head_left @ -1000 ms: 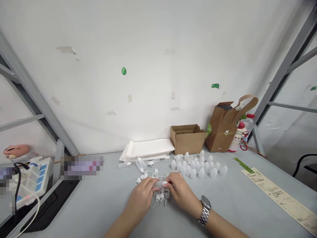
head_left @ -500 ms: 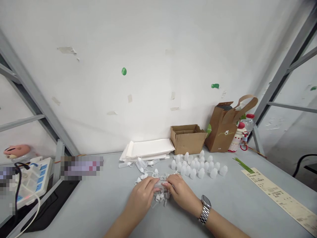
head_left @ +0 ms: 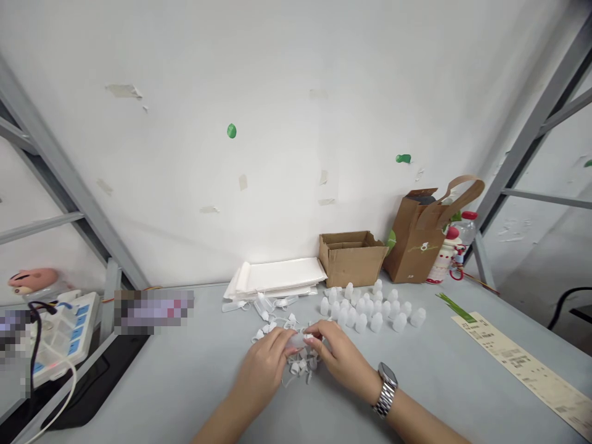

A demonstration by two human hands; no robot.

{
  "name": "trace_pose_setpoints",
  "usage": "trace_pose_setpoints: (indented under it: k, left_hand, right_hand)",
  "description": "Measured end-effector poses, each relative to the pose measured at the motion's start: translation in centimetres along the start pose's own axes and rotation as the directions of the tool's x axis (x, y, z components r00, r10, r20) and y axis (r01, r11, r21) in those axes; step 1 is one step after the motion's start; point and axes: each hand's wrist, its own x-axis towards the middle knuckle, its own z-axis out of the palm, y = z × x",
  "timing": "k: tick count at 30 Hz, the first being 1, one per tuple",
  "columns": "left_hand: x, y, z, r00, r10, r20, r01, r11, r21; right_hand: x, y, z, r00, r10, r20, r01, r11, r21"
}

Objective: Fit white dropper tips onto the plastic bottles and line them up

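Translucent bottle lies on its side between the fingers of our two hands, just over a loose pile of small white pieces. Half a second ago our right fingers lay flat across its end; now they are arched up a little, so more of the bottle's body shows, along with the white cap at its right end. For the work in hand, we judge this to be a renewed hold on the cap end; whether the cap is fully seated, we cannot tell. Our left hand reaches in from the near left, its back turned up, thumb and forefinger closed round the bottle. Our right hand meets it from the near right, thumb and forefinger pinching the cap, the remaining fingers curled and partly hidden, with a metal-banded watch on the wrist. Both forearms slant inward low over the desk, so the fingers nearly meet. Beyond our right fingers and to their right, similar bottles stand upright in a loose group; beyond our left fingers lie more small pieces, with white sheets farther back.
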Motion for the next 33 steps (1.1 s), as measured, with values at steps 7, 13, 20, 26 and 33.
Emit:
trace_pose_setpoints:
  k: [7,13,20,26,33]
  left_hand:
    - [0.0,0.0,0.1,0.999,-0.017,0.034,0.016,0.999,0.033]
    - [0.0,0.3,-0.1,0.999,-0.044,0.015,0.044,0.998,0.046]
    - [0.1,0.6,-0.3,0.999,-0.03,-0.013,0.03,0.999,0.017]
    - [0.3,0.9,-0.6,0.989,-0.141,-0.038,0.138,0.989,-0.057]
    - [0.5,0.3,-1.0,0.913,-0.389,-0.127,0.372,0.918,-0.137]
  right_hand:
    - [0.0,0.3,0.0,1.0,-0.006,0.014,0.006,1.0,0.023]
    - [0.0,0.1,-0.1,0.998,0.023,0.054,-0.03,0.991,0.129]
    - [0.0,0.1,0.4,0.999,-0.014,0.037,0.01,0.996,0.093]
    - [-0.3,0.1,0.3,0.999,-0.016,-0.052,0.023,0.99,0.141]
    - [0.2,1.2,0.2,0.987,-0.012,-0.159,0.01,1.0,-0.011]
